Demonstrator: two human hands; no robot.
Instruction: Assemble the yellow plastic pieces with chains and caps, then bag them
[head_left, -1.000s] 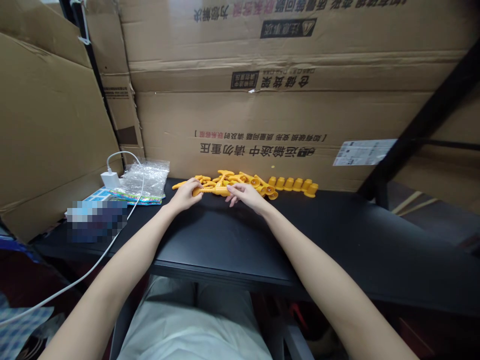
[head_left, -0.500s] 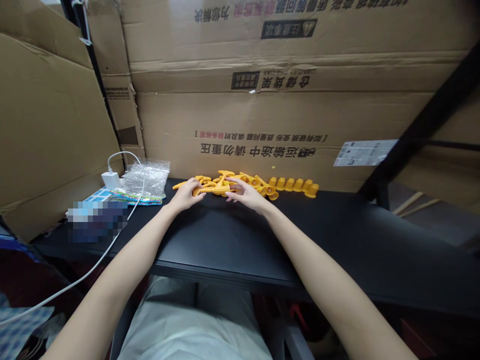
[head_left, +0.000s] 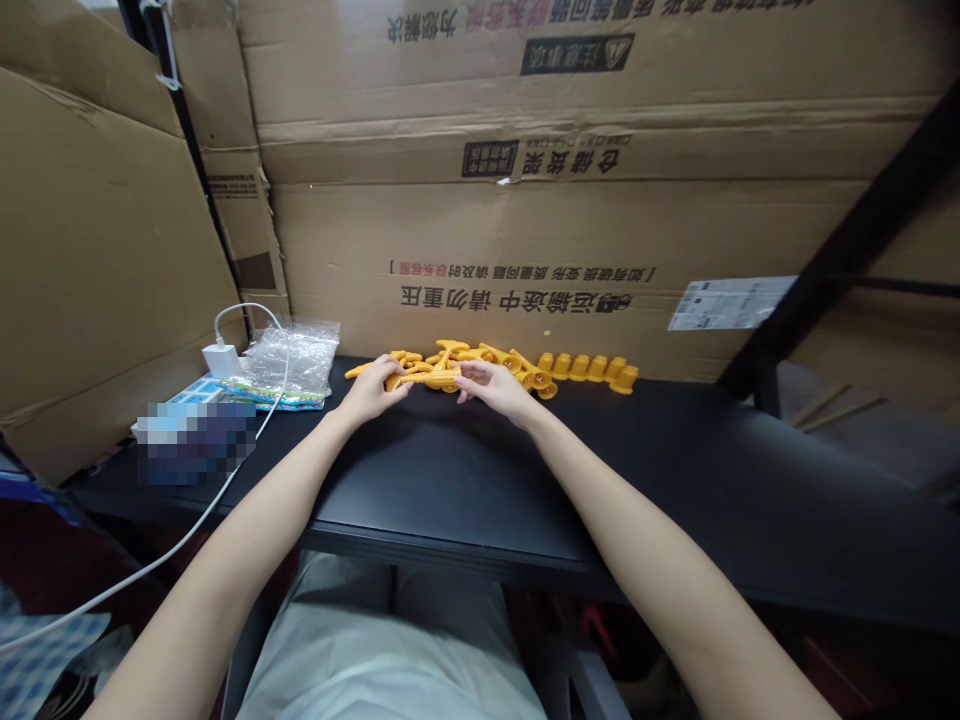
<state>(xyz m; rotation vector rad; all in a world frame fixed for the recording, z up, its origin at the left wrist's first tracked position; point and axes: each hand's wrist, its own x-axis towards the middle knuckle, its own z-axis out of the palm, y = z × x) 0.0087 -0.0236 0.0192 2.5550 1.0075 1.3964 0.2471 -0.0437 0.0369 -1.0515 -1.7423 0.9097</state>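
My left hand (head_left: 369, 390) is closed in a pinch on the left end of a yellow plastic piece (head_left: 433, 379), which has a narrow stem and a wider right end. At that wider end, the fingers and thumb of my right hand (head_left: 496, 390) are closed together on the same piece. It lies level between both hands, just in front of a heap of similar yellow pieces (head_left: 451, 347). Some of the heap is hidden behind my fingers. Right of the heap, several yellow cup-shaped parts (head_left: 579, 367) stand upside down in a row.
A tall cardboard sheet (head_left: 465, 230) rises behind the black table (head_left: 450, 470). On the left lie clear plastic bags (head_left: 292, 355), a white charger (head_left: 220, 358) with its cable (head_left: 202, 535), and a blurred-out item (head_left: 195, 443). A black slanted post (head_left: 840, 230) stands at the right.
My right fingers, earlier spread around the wider end, have drawn together and pinch it. My left hand keeps its hold in the same place.
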